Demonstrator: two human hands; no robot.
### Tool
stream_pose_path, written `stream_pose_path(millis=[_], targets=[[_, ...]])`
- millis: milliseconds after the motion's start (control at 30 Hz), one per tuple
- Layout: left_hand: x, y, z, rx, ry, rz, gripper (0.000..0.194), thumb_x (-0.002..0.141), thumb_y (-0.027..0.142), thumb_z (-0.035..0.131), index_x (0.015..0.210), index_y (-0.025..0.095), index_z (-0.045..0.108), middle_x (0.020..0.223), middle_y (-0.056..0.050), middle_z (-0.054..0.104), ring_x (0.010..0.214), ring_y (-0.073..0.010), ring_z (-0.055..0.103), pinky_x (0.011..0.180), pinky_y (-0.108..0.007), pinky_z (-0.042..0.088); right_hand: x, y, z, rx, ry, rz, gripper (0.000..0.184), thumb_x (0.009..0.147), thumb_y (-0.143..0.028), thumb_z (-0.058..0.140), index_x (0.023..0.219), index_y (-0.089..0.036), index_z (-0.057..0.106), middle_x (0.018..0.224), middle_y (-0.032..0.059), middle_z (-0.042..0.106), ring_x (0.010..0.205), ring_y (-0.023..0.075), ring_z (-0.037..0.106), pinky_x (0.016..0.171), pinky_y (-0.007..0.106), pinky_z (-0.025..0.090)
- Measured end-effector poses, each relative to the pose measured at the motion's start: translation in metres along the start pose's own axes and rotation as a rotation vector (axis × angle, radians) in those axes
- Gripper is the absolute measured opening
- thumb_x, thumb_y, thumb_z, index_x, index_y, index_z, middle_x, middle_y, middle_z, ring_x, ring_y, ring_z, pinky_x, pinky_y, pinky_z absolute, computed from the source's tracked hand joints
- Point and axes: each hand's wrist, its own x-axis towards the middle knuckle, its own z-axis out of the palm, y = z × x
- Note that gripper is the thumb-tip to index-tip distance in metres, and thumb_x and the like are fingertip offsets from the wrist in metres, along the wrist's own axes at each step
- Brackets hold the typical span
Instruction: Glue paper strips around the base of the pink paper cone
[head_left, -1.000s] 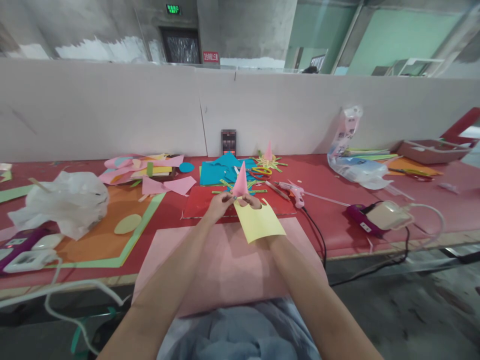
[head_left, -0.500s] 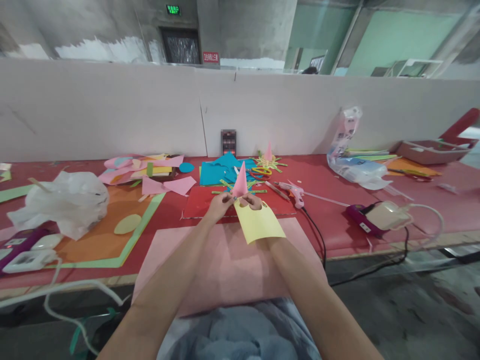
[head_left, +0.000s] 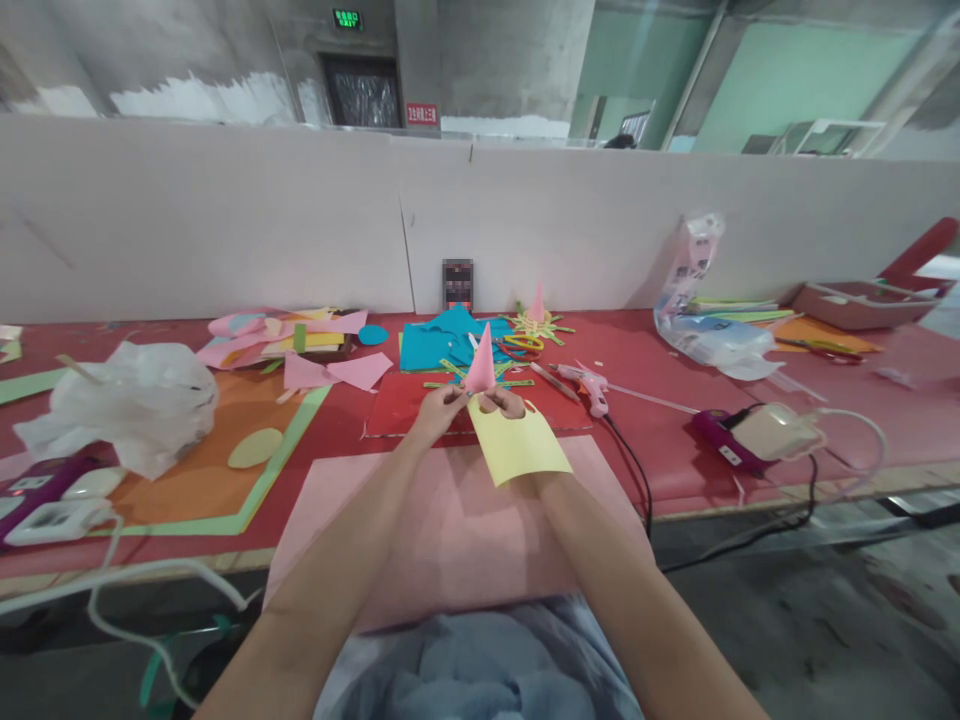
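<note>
A sheet of yellow paper [head_left: 520, 448] with a curved cut in its upper edge hangs between my hands, its lower part lying over my right wrist. My left hand [head_left: 439, 412] is closed in a pinch at the paper's upper left corner. Fingers of my right hand [head_left: 504, 402] are bent together at the cut edge, gripping the sheet; part of this hand is hidden by it. Just beyond my fingertips a pink paper cone [head_left: 482, 362] stands upright, with green strips [head_left: 517, 383] spreading round its base. Beneath it lies a red board [head_left: 397, 405].
A pink glue gun [head_left: 595, 390] and scissors [head_left: 525, 345] lie right of centre. Behind are blue sheets [head_left: 424, 345] and another pink cone [head_left: 538, 305]. Paper scraps [head_left: 337, 372] and a plastic bag [head_left: 135, 405] are left; a purple power strip [head_left: 724, 440] is right.
Almost nothing differs. Both hands keep their place at the yellow paper, which has shifted only very slightly.
</note>
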Motion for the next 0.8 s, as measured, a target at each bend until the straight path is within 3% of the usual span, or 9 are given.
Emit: stream_pose_path(millis=[267,533,800], targets=[[-0.002,0.001,0.000,-0.008,0.017,0.008,0.028,0.075,0.045,0.057,0.067,0.019,0.056,0.067,-0.002,0.064,0.069,-0.0184,0.061,0.070,-0.030,0.046,-0.005,-0.011,-0.004,0.051,-0.030,0.012,0.022,0.078,-0.038,0.041,0.076,-0.023,0.057,0.074,0.0005,0.062,0.063,0.0152,0.049,0.055,0.027,0.032],[-0.001,-0.001,0.001,0.012,0.017,0.002,0.024,0.076,0.040,0.055,0.068,0.017,0.056,0.068,-0.002,0.064,0.067,-0.0169,0.060,0.067,-0.028,0.046,0.001,-0.001,-0.002,0.064,-0.054,-0.016,0.023,0.076,-0.040,0.044,0.076,-0.022,0.059,0.072,0.0012,0.059,0.067,0.0160,0.049,0.057,0.027,0.036],[0.000,-0.002,0.001,-0.009,0.005,-0.007,0.028,0.075,0.044,0.056,0.070,0.016,0.058,0.069,-0.002,0.063,0.070,-0.0181,0.060,0.067,-0.028,0.045,0.001,-0.002,-0.001,0.122,-0.038,-0.025,0.021,0.077,-0.039,0.045,0.073,-0.022,0.056,0.069,0.0001,0.057,0.063,0.0153,0.047,0.056,0.027,0.034]])
